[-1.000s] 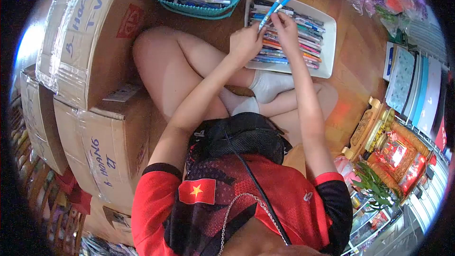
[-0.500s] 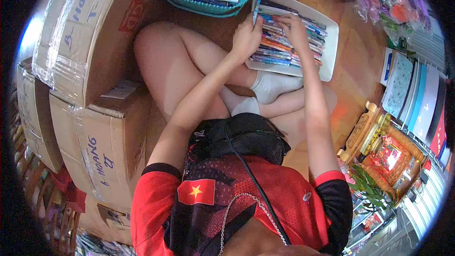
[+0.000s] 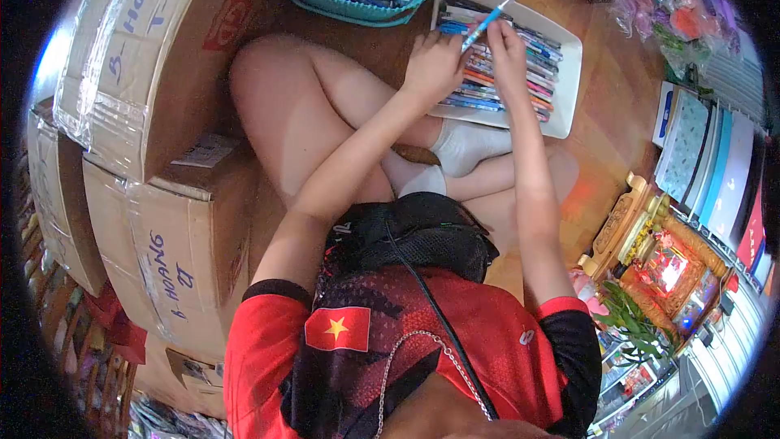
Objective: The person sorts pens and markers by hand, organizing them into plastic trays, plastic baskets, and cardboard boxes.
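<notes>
A light blue pen (image 3: 492, 18) with a whitish end slants up to the right above the white tray. My left hand (image 3: 435, 69) is closed around its lower end. My right hand (image 3: 509, 61) has its fingers pressed together, with the tips against the pen's side. Beneath both hands lies the white tray (image 3: 572, 81), holding several pens (image 3: 479, 89) in rows, mostly lying crosswise. The hands and forearms cover part of these rows.
A teal basket (image 3: 349, 15) full of loose pens stands beyond my left hand. Cardboard boxes (image 3: 162, 252) are stacked on the left. Wrapped flowers (image 3: 682, 20) and a small wooden altar (image 3: 662, 264) are on the right. My crossed legs (image 3: 301, 114) lie before the tray.
The pen in my left hand has turned from nearly upright to slanting right. Both hands have come closer together, and my right fingers have moved from the tray's pens to this pen.
</notes>
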The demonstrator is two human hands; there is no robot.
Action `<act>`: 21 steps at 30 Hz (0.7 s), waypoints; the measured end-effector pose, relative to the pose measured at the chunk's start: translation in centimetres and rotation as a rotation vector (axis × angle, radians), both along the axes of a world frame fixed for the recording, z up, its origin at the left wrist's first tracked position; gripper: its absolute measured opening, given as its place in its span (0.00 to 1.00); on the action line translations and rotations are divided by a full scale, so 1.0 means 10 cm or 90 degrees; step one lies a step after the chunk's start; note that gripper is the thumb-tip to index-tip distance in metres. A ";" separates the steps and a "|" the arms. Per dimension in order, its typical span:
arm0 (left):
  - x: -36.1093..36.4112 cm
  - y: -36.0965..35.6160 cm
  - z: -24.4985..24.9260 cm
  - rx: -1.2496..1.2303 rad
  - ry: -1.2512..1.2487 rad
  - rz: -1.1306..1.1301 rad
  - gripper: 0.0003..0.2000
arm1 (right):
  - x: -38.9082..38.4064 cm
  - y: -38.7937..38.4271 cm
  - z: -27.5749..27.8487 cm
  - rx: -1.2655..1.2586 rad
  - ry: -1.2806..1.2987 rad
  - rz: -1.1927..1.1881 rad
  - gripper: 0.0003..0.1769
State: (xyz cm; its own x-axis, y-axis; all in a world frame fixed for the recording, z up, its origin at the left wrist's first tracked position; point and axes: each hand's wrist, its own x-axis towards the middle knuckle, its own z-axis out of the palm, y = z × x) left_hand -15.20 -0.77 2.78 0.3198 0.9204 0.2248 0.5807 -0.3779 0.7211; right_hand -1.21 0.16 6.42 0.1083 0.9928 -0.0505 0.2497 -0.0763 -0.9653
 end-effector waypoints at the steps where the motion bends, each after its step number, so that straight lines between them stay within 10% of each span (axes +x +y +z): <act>1: 0.00 0.01 -0.01 0.026 0.034 -0.017 0.11 | 0.01 0.00 -0.02 -0.013 0.106 -0.005 0.16; 3: 0.01 0.03 -0.05 0.077 0.103 -0.049 0.13 | -0.04 0.02 0.03 0.002 0.305 -0.090 0.14; 10: 0.15 0.01 -0.32 0.169 0.183 -0.052 0.22 | 0.57 0.37 -0.12 0.074 -0.519 0.056 0.10; 13: 0.14 0.03 -0.32 0.172 0.180 -0.048 0.21 | 0.60 0.40 -0.29 0.131 -0.614 0.156 0.09; 21: 0.13 0.01 -0.16 0.062 0.224 -0.075 0.23 | 0.57 0.32 -0.42 0.083 -0.511 0.143 0.08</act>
State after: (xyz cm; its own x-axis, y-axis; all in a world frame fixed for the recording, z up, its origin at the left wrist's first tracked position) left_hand -13.91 -0.66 1.23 0.4948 0.8526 0.1678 0.7350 -0.5137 0.4427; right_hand 4.45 3.41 2.19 -0.1381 0.9877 0.0737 0.8598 0.1565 -0.4861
